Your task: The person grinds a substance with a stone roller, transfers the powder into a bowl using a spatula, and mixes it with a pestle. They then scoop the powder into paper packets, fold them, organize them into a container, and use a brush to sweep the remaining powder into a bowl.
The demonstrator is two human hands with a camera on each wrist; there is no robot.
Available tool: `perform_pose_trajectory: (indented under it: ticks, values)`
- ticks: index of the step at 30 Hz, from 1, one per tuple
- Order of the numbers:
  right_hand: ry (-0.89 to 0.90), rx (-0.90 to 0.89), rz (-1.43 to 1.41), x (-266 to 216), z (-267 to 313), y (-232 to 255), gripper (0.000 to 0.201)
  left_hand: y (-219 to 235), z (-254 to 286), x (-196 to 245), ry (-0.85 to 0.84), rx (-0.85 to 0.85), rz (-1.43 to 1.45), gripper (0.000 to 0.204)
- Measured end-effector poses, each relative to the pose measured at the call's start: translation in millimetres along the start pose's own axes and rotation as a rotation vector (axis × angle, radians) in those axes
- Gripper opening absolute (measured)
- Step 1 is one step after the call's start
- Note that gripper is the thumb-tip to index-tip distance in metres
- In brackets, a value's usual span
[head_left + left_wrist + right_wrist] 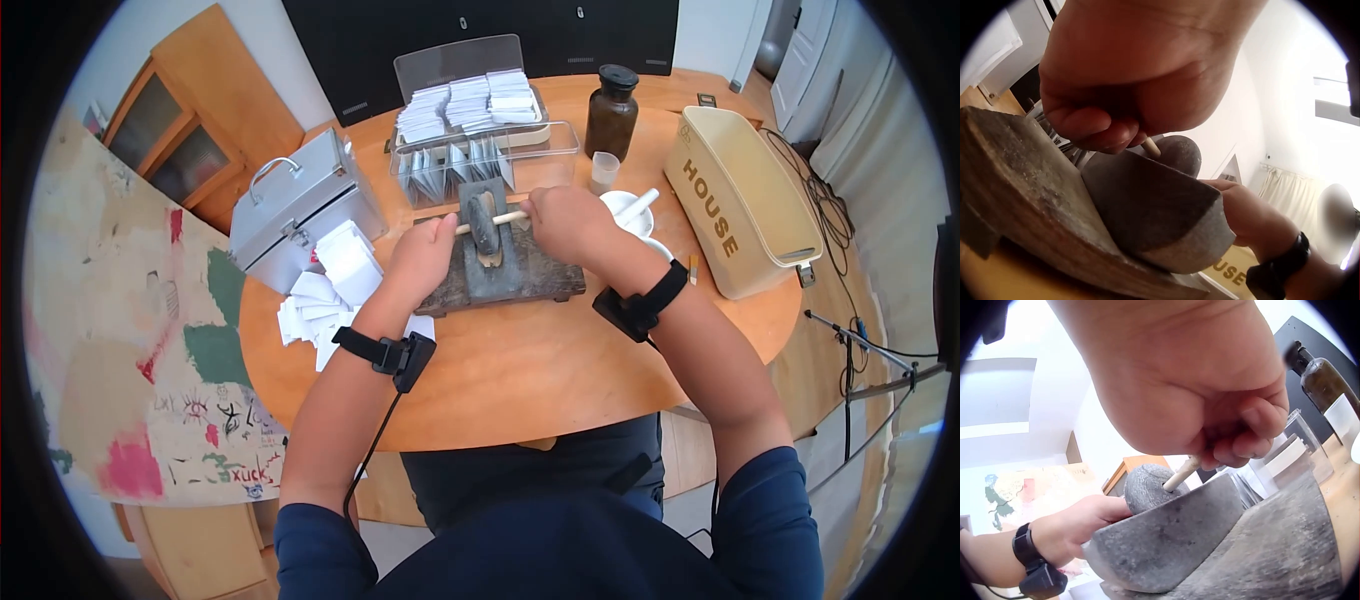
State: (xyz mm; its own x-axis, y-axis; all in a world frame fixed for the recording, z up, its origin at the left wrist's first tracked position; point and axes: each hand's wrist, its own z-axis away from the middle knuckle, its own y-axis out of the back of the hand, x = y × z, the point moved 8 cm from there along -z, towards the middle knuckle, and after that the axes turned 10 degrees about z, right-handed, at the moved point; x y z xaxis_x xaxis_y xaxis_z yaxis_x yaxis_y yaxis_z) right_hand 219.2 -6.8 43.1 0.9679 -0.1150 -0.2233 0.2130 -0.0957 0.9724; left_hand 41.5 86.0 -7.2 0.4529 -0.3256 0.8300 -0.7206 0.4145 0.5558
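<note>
A grey stone grinding wheel [483, 222] stands upright in a boat-shaped stone trough [488, 286]. The trough sits across a dark, worn wooden base [540, 279], and some brownish material [490, 259] shows inside it. Through the wheel's centre runs a pale wooden rod [1183, 472]. My left hand [422, 258] grips the rod's left end with curled fingers, while my right hand [570, 222] grips the other end. In both wrist views the fists are close above the trough's rim, and the wheel [1180, 155] rises past its wall.
Left stand a silver metal case [300, 205] and loose white paper packets [312, 312]. Behind is a clear box [560, 140] with more packets. To the right are a brown bottle [612, 118], a plastic cup [604, 174], a white mortar and pestle [636, 207], and a cream bin [705, 190].
</note>
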Motion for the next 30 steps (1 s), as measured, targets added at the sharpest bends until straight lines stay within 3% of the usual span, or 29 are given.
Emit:
perform_pose_trajectory:
  ticks: [7, 11, 14, 16, 23, 26, 30]
  values:
    - [-0.025, 0.138, -0.066, -2.1, -12.5, 25.7, 0.037, 9.3, -29.8, 0.8, 0.047, 0.108, 0.269, 0.049]
    - [-0.053, 0.062, -0.009, 3.1, -16.9, 22.2, 0.028, 7.3, -31.8, 9.7, -0.010, 0.122, 0.271, 0.049]
    - [-0.030, 0.106, -0.043, 9.5, -10.9, 5.8, 0.038, 1.5, -24.3, 7.0, -0.011, 0.059, 0.061, 0.049]
    - [-0.034, 0.008, -0.016, 10.3, -6.2, -3.6, 0.038, 5.2, -7.5, 27.2, -0.059, 0.050, -0.171, 0.050]
    - [-0.058, 0.105, -0.075, 9.5, -13.8, 16.7, 0.037, 6.1, -29.8, 12.9, -0.039, 0.179, -0.020, 0.051]
    - [-0.046, 0.101, -0.069, 16.0, -16.1, 10.0, 0.037, 6.1, -26.3, 23.4, -0.055, 0.140, -0.082, 0.050]
    - [-0.032, -0.045, -0.026, 9.9, 6.7, -3.2, 0.033, 0.6, 7.7, 33.4, -0.021, -0.018, -0.217, 0.049]
